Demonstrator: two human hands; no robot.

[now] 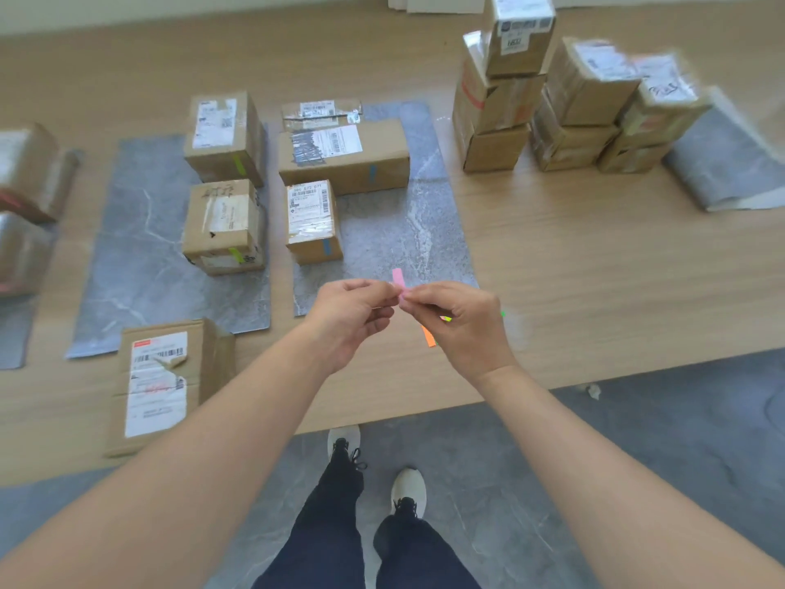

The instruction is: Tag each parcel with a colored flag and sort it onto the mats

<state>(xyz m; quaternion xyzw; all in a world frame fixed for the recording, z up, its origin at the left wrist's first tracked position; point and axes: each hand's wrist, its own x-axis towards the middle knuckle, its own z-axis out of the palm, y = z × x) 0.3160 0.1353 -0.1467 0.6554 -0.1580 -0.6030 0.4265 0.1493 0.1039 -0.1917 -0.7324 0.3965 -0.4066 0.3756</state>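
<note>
A parcel (pixel 161 384) showing no flag lies on the bench (pixel 594 291) at 8 o'clock from where I pinch, long axis running away from me, nearer my left grip (pixel 350 316). It and my right grip (pixel 463 320) both pinch the pink flag (pixel 398 279), its free end standing toward 12 o'clock, over the mat (pixel 403 231).
</note>
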